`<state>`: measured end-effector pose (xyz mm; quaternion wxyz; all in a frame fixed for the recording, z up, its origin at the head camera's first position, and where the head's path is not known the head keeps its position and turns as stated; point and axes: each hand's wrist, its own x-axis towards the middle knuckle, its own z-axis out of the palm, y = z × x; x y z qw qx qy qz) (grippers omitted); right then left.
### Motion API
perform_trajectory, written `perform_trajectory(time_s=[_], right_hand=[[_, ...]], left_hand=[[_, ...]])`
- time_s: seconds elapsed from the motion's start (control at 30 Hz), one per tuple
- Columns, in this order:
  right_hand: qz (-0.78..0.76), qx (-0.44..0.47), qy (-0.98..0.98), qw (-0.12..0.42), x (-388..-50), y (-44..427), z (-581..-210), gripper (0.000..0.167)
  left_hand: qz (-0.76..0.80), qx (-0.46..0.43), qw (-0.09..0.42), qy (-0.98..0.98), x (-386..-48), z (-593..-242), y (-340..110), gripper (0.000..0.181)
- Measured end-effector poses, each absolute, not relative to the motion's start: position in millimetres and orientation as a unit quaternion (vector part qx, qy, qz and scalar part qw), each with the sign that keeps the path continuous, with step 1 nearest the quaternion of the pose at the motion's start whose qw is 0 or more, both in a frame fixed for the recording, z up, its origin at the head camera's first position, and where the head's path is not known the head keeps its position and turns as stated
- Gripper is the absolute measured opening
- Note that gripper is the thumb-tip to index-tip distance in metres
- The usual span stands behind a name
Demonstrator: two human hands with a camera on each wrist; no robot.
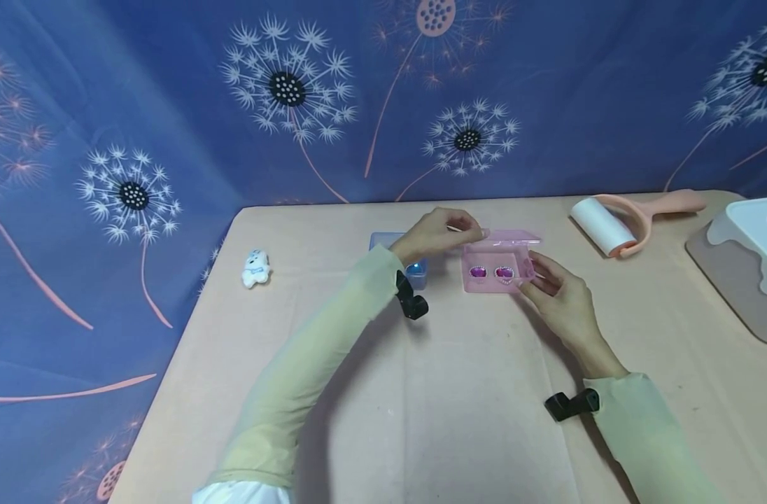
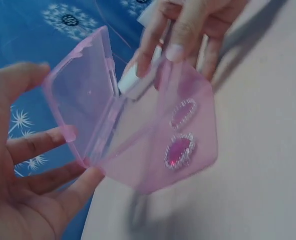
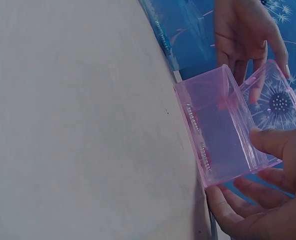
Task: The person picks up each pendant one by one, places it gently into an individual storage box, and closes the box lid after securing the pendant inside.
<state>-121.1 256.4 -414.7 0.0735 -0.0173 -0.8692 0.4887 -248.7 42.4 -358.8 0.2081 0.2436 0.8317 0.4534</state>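
Observation:
A small see-through pink plastic box (image 1: 498,283) stands with its lid (image 1: 509,236) raised. Two oval magenta gems (image 2: 180,151) with sparkling clear rims sit in its base. My left hand (image 1: 439,233) holds the lid by its edge, with thumb and fingers at different points along it in the left wrist view. My right hand (image 1: 563,297) grips the right end of the base between thumb and fingers. Behind my left wrist is a clear blue box (image 1: 418,280) with a blue gem (image 1: 415,268) in it, partly hidden by the forearm.
A small white and blue animal figure (image 1: 255,269) lies at the left of the cloth-covered table (image 1: 459,392). At the back right rests a lint roller (image 1: 607,225) with a pink handle. A white and beige container (image 1: 745,262) stands at the right edge. A blue dandelion-print curtain (image 1: 358,91) hangs behind.

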Motion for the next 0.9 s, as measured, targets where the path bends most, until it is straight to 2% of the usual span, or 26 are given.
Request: perform_trajectory(time_s=[0.1,0.27,0.5,0.67,0.9], right_hand=[[0.489,-0.016,-0.869,0.075,-122,256,-415,0.057],[0.489,-0.018,-0.869,0.072,-123,256,-415,0.056],[0.496,-0.026,-0.867,0.044,-122,260,-412,0.061],[0.544,-0.027,-0.838,0.025,-121,261,-408,0.058],[0.525,-0.053,-0.848,0.049,-125,257,-410,0.055]], left_hand=[[0.427,0.266,0.208,0.839,-249,-360,42,0.031],[0.393,0.288,0.218,0.845,-246,-363,42,0.042],[0.33,0.326,0.161,0.871,-240,-368,48,0.05],[0.298,0.342,0.121,0.883,-235,-373,51,0.052],[0.276,0.329,0.128,0.894,-229,-376,52,0.056]])
